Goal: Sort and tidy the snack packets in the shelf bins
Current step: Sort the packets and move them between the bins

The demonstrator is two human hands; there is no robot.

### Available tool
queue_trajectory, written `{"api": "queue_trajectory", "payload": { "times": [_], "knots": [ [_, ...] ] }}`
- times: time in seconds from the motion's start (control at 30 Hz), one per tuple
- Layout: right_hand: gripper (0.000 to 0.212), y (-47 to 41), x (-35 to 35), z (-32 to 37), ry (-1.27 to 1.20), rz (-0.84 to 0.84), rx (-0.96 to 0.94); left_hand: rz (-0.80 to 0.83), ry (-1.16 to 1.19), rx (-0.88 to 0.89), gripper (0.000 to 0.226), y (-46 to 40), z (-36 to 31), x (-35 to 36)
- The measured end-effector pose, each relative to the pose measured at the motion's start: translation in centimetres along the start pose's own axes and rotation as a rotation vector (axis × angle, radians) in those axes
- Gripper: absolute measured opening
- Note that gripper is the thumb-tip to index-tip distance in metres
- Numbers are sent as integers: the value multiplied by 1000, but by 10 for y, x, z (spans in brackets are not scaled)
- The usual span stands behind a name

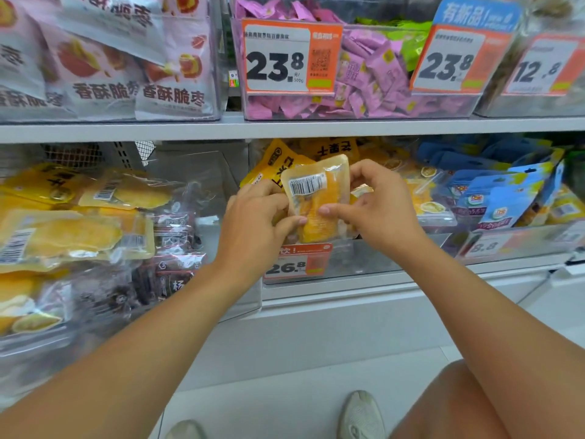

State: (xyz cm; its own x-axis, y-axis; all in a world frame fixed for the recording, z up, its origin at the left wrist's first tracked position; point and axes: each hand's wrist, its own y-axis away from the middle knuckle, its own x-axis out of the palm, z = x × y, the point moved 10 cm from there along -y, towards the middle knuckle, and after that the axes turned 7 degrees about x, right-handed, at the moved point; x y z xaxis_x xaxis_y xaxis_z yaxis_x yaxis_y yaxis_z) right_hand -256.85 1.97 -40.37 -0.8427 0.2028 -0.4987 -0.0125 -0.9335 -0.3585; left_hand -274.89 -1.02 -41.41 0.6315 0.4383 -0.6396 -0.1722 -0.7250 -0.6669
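Fingers of both hands curled on one clear packet of yellow dried fruit, held upright in front of the middle lower bin, barcode label facing the camera. Left hand pinches the packet's left edge, thumb on the front; right hand grips the right edge, thumb tip pressed on the front face.

Shelf board runs across the view, dividing upper bins from lower ones.
Upper left bin: large pink-and-white packets standing on end.
Lower left bin: yellow fruit packets lying flat, dark packets just beside them on the right.
Upper middle bin: small pink sachets, a few green ones behind.
Lower right bin: blue pouches leaning together.
Behind the held packet: more yellow packets in the middle bin.
Price tag reading 23.8 on the upper middle bin front.
Price tag reading 26.8 on the lower middle bin front, below the hands.
Two pale shoes on the floor at the bottom edge
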Motion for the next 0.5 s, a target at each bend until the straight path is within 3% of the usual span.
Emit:
{"api": "queue_trajectory", "payload": {
  "times": [0.13,0.3,0.43,0.5],
  "knots": [
    [30,12,-10,24,-95,-33,-149,-152,95,83,14,-6,-5,-28],
    [29,14,24,5,-44,165,-58,115,-31,3,25,-1,22,-15],
    [19,15,24,12,3,121,-118,95,-99,-82,24,-1,26,-20],
    [25,17,19,26,14,51,-211,78,-69,-131,19,-2,28,-26]
  ]
}}
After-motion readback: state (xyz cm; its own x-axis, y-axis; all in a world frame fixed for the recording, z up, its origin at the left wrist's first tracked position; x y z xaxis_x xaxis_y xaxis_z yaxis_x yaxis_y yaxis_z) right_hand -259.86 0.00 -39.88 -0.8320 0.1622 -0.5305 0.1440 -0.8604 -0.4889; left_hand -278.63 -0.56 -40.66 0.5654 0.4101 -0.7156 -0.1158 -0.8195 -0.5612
